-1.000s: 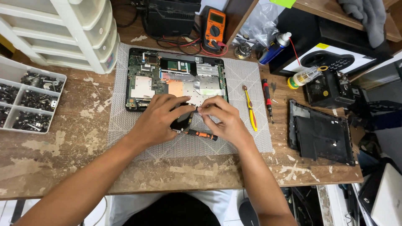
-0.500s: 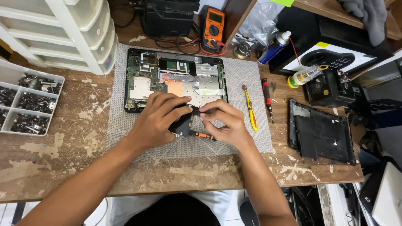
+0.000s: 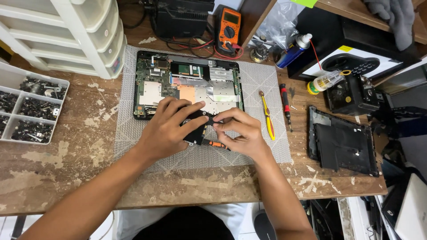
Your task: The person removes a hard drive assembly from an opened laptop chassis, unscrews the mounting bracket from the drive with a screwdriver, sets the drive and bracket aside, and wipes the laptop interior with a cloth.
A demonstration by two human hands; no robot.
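Left hand (image 3: 167,129) was curled over a small black drive module (image 3: 195,126), gripping it just below the opened laptop board (image 3: 187,86) on the grey mat (image 3: 133,129). Right hand (image 3: 238,133) pinched its right edge; orange-handled screwdriver (image 3: 217,144) lay beneath. Yellow tool (image 3: 267,116) lay further right.

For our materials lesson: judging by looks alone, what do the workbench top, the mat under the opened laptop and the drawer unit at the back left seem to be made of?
Workbench top: seemingly wood, brown and matt, its pale coating worn off in patches.
Mat: probably rubber or soft plastic; grey with a fine grid pattern, lying flat.
Drawer unit: likely plastic; a white frame and translucent, lightly glossy drawers.
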